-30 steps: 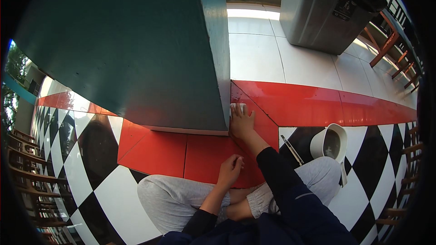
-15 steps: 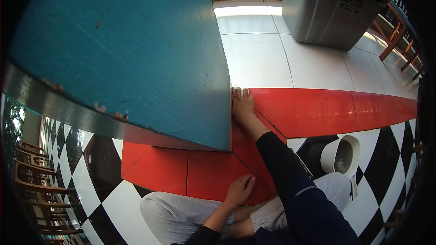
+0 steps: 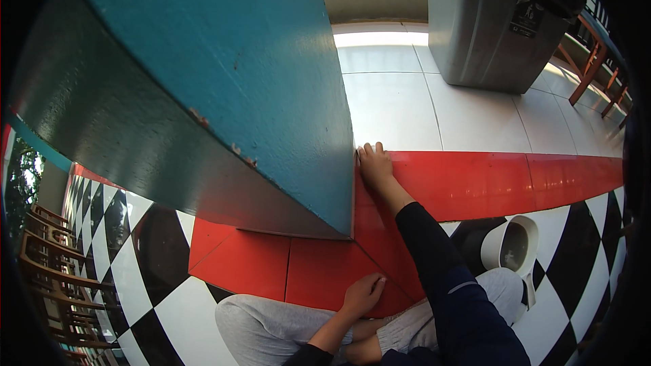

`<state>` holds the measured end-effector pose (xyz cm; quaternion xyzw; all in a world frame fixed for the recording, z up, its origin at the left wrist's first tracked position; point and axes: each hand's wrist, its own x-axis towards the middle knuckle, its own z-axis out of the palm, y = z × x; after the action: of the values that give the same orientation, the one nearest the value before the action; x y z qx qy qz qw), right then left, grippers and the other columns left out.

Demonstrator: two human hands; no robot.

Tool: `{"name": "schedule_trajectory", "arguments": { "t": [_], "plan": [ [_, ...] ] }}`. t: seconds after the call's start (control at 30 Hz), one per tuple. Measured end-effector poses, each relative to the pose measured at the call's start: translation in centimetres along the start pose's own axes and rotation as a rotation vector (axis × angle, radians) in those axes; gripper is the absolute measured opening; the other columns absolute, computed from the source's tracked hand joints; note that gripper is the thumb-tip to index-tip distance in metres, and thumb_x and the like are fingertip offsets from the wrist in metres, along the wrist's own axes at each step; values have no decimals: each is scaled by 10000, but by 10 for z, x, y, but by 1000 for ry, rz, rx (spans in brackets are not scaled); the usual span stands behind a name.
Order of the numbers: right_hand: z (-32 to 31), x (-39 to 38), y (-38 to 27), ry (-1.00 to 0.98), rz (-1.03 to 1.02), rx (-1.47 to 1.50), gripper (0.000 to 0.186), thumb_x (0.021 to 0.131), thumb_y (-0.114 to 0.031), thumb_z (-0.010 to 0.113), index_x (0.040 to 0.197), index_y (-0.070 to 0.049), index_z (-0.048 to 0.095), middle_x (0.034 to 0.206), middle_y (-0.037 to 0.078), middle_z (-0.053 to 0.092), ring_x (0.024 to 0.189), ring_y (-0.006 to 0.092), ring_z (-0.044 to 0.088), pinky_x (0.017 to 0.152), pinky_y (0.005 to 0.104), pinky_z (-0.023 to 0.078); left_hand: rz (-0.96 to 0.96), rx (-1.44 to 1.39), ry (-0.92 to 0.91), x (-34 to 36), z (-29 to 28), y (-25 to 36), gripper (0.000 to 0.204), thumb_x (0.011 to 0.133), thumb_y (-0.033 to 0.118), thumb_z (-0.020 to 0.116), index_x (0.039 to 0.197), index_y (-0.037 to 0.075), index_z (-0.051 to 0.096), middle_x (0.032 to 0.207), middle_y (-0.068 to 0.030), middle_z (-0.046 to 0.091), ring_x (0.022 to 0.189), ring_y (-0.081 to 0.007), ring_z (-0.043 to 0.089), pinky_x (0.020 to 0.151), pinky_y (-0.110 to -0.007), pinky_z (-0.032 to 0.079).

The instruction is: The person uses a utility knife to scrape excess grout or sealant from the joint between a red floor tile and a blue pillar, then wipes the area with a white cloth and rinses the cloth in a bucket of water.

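I sit on the floor with my legs in grey trousers [image 3: 271, 329] folded. My right hand [image 3: 373, 164], in a dark blue sleeve, reaches forward and lies palm down on a red floor tile [image 3: 475, 179]. Its fingertips sit at the seam with the white tiles, right against the corner of a teal pillar [image 3: 258, 88]. Anything under the fingers is hidden. My left hand [image 3: 363, 294] rests on the red tile in front of my knee, fingers loosely spread and holding nothing.
A white bucket [image 3: 510, 244] lies on its side on the black-and-white tiles at my right. A big grey bin [image 3: 488, 27] stands on the white tiles beyond. Wooden chairs stand at the far left [image 3: 41, 264] and far right [image 3: 597, 74].
My head has leaned closer to the pillar, which now fills more of the view. Both hands stay about where they were, the right one still at the pillar's corner.
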<state>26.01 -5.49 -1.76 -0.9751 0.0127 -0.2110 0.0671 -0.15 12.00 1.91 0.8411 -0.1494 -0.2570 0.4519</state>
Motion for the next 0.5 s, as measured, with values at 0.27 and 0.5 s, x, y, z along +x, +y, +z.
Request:
{"name": "schedule_trajectory", "arguments": {
  "t": [0.27,0.5],
  "plan": [
    [-26,39,3,-283,184,250,326,839,-187,496,1123,-76,610,1016,104,579,987,320,517,837,433,467,34,51,14,-1,-2,0,247,927,292,484,1005,99,616,874,-115,641,756,-290,628,654,-383,479],
    [-45,61,79,-478,880,1669,447,885,-302,361,1280,-171,525,1097,75,620,996,234,576,654,393,521,26,28,-4,3,2,3,249,929,296,481,998,99,616,836,-110,635,743,-285,625,638,-384,476]
  ]
}}
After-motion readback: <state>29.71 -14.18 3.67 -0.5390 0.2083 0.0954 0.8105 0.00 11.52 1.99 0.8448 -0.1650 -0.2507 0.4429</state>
